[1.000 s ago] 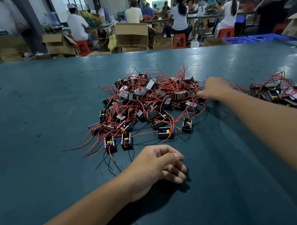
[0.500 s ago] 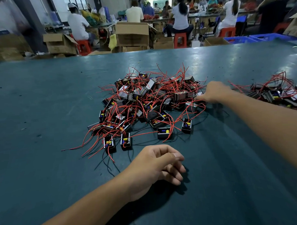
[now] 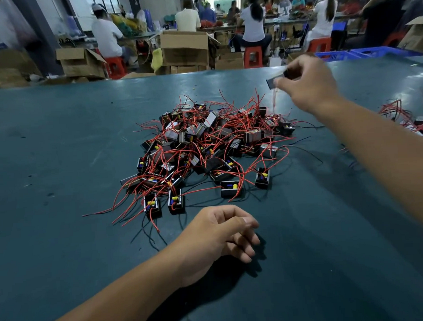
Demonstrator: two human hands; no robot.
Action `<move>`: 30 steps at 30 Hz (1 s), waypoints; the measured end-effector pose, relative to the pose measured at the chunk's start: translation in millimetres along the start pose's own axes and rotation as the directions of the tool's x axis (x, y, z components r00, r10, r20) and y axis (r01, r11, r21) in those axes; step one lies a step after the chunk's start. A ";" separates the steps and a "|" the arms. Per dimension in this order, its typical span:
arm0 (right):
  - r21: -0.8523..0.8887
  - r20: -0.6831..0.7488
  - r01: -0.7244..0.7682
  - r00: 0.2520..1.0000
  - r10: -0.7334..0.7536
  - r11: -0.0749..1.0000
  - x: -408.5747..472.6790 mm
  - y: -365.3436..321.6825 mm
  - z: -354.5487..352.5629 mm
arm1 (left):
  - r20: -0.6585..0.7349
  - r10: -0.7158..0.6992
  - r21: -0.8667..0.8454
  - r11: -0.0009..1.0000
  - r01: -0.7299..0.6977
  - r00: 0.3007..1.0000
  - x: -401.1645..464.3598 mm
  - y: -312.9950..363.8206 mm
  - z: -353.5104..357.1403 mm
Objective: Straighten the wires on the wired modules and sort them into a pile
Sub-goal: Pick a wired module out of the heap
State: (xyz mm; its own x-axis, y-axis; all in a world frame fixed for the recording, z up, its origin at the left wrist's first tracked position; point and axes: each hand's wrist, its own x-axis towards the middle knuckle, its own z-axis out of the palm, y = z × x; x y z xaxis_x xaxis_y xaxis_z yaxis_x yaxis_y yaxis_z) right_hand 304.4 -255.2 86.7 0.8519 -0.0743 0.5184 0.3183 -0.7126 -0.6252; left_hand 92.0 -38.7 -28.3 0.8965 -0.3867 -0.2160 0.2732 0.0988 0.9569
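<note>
- Right hand (image 3: 309, 83) raised above the far right edge of the heap, fingers curled in a tight grip round one small black box-shaped module (image 3: 276, 81); its thin red wires (image 3: 274, 101) hang blurred below the grip, down toward the heap.
- Lifted clear, probably so the leads drop free of the tangle and hang loose enough to be straightened.
- Unsorted heap of black modules with tangled red wires (image 3: 212, 148) lies below and to the left of the grip, on the dark teal table (image 3: 60, 167). Loose leads fan out toward the near left side.
- Left hand (image 3: 218, 237) rests on the table well short of the grip, just near of the heap's front edge. Fingers loosely curled, nothing in them. Looks parked, likely to take the wire ends once the module comes across.
- Second, smaller bunch of modules with red wires (image 3: 407, 120) sits right of the grip, past the right forearm, partly cut off by the frame; likely the sorted pile, hence the right hand does the picking.
- Progress judgement: early, the main heap is far larger.
- Risk: hanging leads may snag neighbours and drag them out.
</note>
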 end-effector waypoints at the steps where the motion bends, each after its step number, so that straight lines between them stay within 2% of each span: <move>1: 0.033 -0.031 0.080 0.996 -0.079 0.996 -10.9 -8.4 -4.9 | -0.004 0.001 -0.009 1.000 -0.001 1.000 0.2 -0.3 0.0; 4: 0.122 -0.037 0.369 0.930 -0.367 0.922 -66.5 -32.2 -18.2 | -0.020 0.015 -0.093 0.995 -0.017 1.000 0.8 -0.3 0.2; 7: 0.104 0.045 0.654 0.749 -0.661 0.749 -140.4 -33.9 -15.5 | -0.029 0.052 -0.258 0.964 -0.057 0.998 3.2 3.5 -0.2; 9: 0.087 0.129 0.744 0.651 -0.748 0.662 -182.5 -26.1 -6.9 | -0.013 0.084 -0.326 0.942 -0.083 0.996 4.1 4.3 0.1; 12: 0.120 0.229 0.757 0.608 -0.760 0.642 -208.9 -10.2 -0.4 | -0.029 0.132 -0.232 0.963 -0.135 0.991 2.6 -2.7 2.1; 14: 0.185 0.284 0.716 0.617 -0.734 0.673 -207.8 -1.5 -3.5 | -0.078 0.140 -0.209 0.966 -0.154 0.987 1.7 -4.5 1.1; 15: 0.211 0.286 0.676 0.648 -0.706 0.706 -205.1 3.1 -5.4 | -0.106 0.148 -0.207 0.964 -0.168 0.983 1.6 -3.0 -0.7; 18: 0.163 0.240 0.472 0.832 -0.499 0.866 -196.0 17.5 -6.6 | -0.161 0.182 -0.151 0.967 -0.206 0.970 -0.3 4.7 -7.4; 20: 0.074 0.239 0.312 0.916 -0.321 0.947 -190.8 27.3 -1.9 | -0.162 0.182 -0.110 0.973 -0.201 0.970 -2.4 7.0 -10.6; 23: -0.032 0.297 0.217 0.934 -0.198 0.976 -186.0 37.1 6.6 | -0.159 0.169 -0.086 0.979 -0.185 0.973 -2.9 8.8 -13.1; 30: -0.099 0.352 0.286 0.906 -0.235 0.953 -185.6 34.2 13.1 | -0.166 0.154 -0.082 0.982 -0.169 0.974 -1.0 7.2 -14.8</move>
State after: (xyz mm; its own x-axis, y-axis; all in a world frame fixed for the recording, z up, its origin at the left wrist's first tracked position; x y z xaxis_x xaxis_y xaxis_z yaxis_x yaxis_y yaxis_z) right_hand 162.6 -256.6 -38.6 0.8435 0.3459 0.4109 0.5056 -0.7695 -0.3902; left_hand 98.2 -24.0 -24.1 0.9731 -0.2095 -0.0955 0.1454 0.2376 0.9604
